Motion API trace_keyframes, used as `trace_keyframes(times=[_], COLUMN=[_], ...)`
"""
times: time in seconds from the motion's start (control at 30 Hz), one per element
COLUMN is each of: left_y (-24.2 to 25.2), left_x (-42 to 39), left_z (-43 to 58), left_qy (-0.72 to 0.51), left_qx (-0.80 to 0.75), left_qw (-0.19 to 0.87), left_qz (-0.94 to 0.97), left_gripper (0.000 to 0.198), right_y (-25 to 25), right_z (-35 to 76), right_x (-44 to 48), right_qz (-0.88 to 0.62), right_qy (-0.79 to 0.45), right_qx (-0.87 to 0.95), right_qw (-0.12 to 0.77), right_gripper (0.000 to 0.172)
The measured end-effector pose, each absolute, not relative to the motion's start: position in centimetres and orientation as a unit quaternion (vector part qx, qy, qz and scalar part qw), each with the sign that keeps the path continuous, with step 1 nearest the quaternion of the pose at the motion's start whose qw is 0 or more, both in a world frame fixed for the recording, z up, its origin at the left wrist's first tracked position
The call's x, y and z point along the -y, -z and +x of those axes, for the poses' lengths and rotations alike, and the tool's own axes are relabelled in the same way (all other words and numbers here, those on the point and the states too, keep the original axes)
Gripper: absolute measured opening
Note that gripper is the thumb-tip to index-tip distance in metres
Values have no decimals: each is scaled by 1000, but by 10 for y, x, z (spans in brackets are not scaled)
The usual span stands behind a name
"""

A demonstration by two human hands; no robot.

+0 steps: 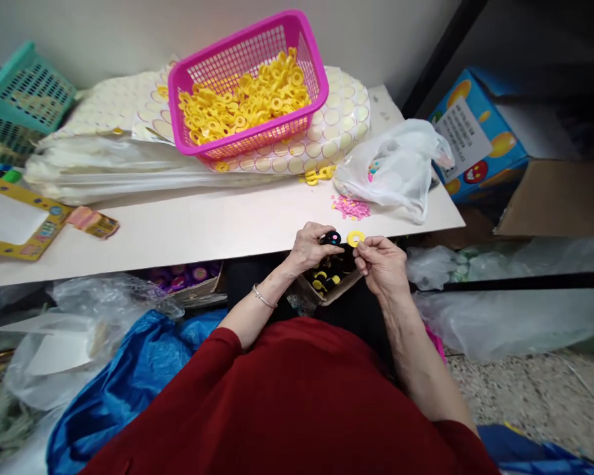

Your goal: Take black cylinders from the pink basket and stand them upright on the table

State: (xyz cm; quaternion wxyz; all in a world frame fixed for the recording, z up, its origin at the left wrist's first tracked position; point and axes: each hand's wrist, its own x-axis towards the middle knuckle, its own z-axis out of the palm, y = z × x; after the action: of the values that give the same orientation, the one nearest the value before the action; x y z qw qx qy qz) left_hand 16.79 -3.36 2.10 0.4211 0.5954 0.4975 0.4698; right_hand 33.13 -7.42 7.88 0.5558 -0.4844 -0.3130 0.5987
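Observation:
Between the thumb and fingers of my left hand (307,249) is a small black round piece (331,237) with pink and blue spots on its face. My right hand (382,260) pinches a yellow ring-shaped piece (355,238), close beside the black one but apart from it. Both hands are over the table's front edge. Below them, on my lap, an open box (325,298) holds black and yellow round pieces, partly covered by my hands. Just beyond my fingers, a small heap of tiny pink bits (352,208) lies on the table.
A pink basket (184,137) full of yellow ring pieces stands on wrapped sheets at the back. A white plastic bag (400,168) lies right, near a blue carton (468,135). A yellow frame (54,231) and a green basket (27,86) are left. Purple pieces (178,276) sit below the table.

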Motion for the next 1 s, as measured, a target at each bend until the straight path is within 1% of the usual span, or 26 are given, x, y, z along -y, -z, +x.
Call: trace_keyframes(times=[0.13,0.2,0.37,0.53,0.6,0.7,0.83,0.93,1.0], left_y=[-19,-20,-25,-26,-24,-22,-27,-35,-39], left_x=[7,1,-12,-26,-30,-36,-38,-39,-39], left_z=[165,164,157,145,140,132,118,112,112], left_qy=[-396,-383,-390,-419,-426,-435,-444,-486,-508], left_qx=[-546,-552,-561,-575,-567,-540,-518,-532,-541], left_qw=[420,418,389,363,383,445,488,522,545], left_qz=[607,611,618,601,592,566,544,456,390], left_gripper=[39,35,21,21,23,25,19,25,23], right_y=[-70,-65,-59,-59,-60,-63,-65,-66,-66], right_z=[325,319,304,288,281,271,264,262,262], right_x=[40,27,1,-23,-32,-42,-46,-45,-45], right_qz=[-501,-518,-546,-538,-535,-536,-541,-542,-543], right_qy=[-615,-615,-610,-618,-619,-617,-611,-609,-610], right_qx=[346,360,371,383,390,403,415,418,416], right_qw=[501,474,438,427,421,412,403,401,400], right_gripper=[42,42,42,41,40,39,37,35,35])
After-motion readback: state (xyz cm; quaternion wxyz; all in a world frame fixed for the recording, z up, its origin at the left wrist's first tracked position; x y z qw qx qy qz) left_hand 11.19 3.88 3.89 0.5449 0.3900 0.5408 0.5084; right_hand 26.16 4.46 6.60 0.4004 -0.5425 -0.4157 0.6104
